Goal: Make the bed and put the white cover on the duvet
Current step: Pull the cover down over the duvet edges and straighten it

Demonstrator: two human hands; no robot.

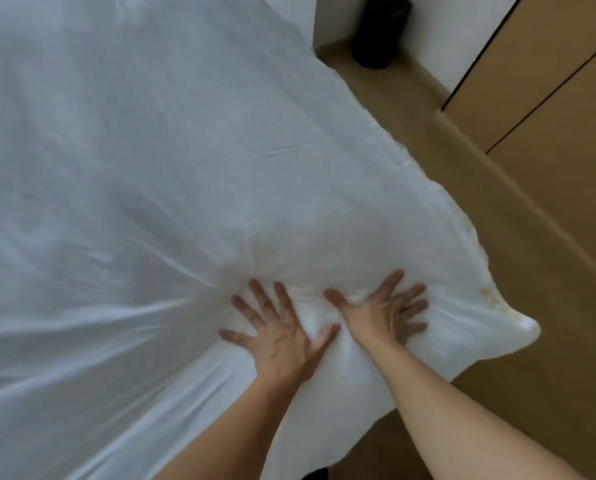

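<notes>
Head view: the white fabric duvet cover (pixel 151 202) lies spread across the bed, one corner hanging over the tan floor (pixel 531 393). The left hand (pixel 275 332) and right hand (pixel 383 315) press flat on the cover near that corner, side by side, each grip spread with fingers splayed. A black cylindrical bin (pixel 381 29) stands against the white wall (pixel 445 36), beside brown wooden panels (pixel 549 64).

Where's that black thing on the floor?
In the head view, the black container stands at the top, just right of the white duvet, on the floor against the white wall.

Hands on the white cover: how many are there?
2. The left hand lies flat, fingers spread, on the white cover; the right hand presses beside it, nearer the corner. None look hidden.
</notes>
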